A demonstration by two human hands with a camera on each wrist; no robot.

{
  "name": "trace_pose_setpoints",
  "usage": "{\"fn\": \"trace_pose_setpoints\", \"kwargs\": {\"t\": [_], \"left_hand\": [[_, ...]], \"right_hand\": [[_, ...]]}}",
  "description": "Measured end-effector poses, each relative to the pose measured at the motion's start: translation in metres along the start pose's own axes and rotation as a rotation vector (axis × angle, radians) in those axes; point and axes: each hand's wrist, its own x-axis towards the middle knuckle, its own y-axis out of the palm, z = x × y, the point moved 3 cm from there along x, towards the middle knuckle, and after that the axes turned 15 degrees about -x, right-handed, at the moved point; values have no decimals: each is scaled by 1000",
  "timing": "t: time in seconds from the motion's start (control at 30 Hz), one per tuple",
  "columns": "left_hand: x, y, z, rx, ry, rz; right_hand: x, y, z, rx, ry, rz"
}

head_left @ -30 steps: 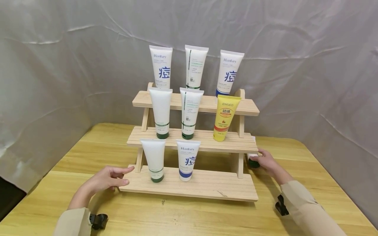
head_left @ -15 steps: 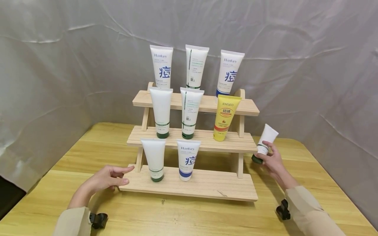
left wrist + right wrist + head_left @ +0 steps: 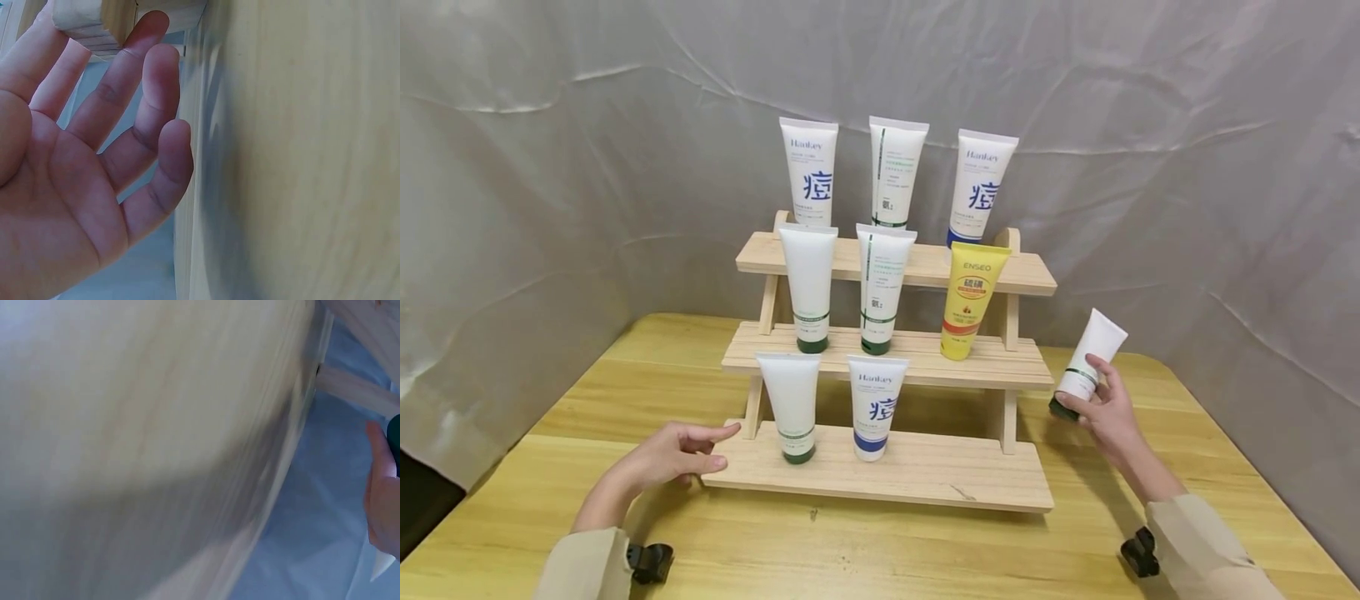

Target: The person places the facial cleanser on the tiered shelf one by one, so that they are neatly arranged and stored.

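My right hand (image 3: 1112,414) holds a white tube (image 3: 1093,346) with a green cap, off the right end of the wooden display stand (image 3: 1000,479). The tube leans, cap low and toward the stand; part of its dark green cap (image 3: 394,434) shows in the right wrist view. My left hand (image 3: 662,454) grips the left end of the lowest shelf, thumb and index finger on the board; in the left wrist view its other fingers curl loosely below. On that shelf stand a white tube with green cap (image 3: 792,404) and a blue-capped Hankey tube (image 3: 874,408).
The middle shelf bears two white green-capped tubes (image 3: 808,287) (image 3: 882,287) and a yellow ENSEO tube (image 3: 972,300). Two Hankey tubes (image 3: 810,167) (image 3: 981,179) flank a green-striped one (image 3: 895,171) on top. Grey cloth (image 3: 1225,167) hangs behind the wooden table (image 3: 850,550).
My right hand has lifted the white tube from behind the stand's right end and moved it up and to the right, tilting it. The left hand has stayed put.
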Motion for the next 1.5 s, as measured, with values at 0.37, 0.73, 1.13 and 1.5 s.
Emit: {"fn": "trace_pose_setpoints", "kwargs": {"t": [0.37, 0.73, 1.13, 1.5], "left_hand": [[-1, 0, -1, -18, 2, 3], [-1, 0, 0, -21, -7, -4], [-1, 0, 0, -14, -11, -6], [-1, 0, 0, -10, -14, -6]], "right_hand": [[-14, 0, 31, 338, -230, 6], [-25, -5, 49, 430, -296, 70], [-46, 26, 63, 159, -458, 48], [-46, 53, 42, -54, -586, 169]]}}
